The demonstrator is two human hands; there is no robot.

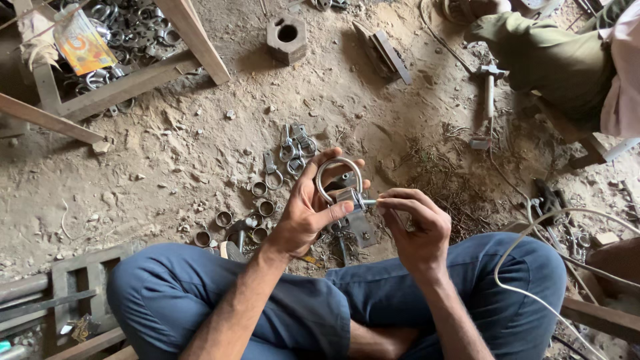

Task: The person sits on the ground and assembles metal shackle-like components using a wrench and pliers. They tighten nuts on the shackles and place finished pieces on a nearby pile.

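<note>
**A:** What's on the feed? Biggest first, relative to the shackle.

**B:** I'm looking down at crossed legs in blue trousers (200,293), directly below the shackle. Dirt floor (167,167) all around. Wooden frame (133,80) well up-left of it, with a heap of metal rings inside. Another person in olive trousers (547,57) sits well up-right.

**A:** Mid-size stuff?

**B:** Hexagonal metal block (287,37) with a round hole, far above the shackle. White cable (533,267) loops off to its right, over the right knee. Hammer (489,87) up-right, near the other person.

**A:** Hands?

**B:** Left hand (307,213) is wrapped around the U-shaped steel shackle (339,181), thumb pressed across its lower body, fingers behind the loop. Shackle sits upright, centre frame, above the knees. Right hand (417,223) is pinched closed on a small pin (370,201), thumb and forefinger, tip touching the shackle's right side. Can't tell whether the pin is threaded in.

**A:** Small parts?

**B:** Finished shackle pieces (293,150) lie on the dirt just up-left of the held one. Short metal ring sleeves (260,200) are scattered just left of it and below. Flat metal plate (363,230) directly under it, between the hands.
</note>
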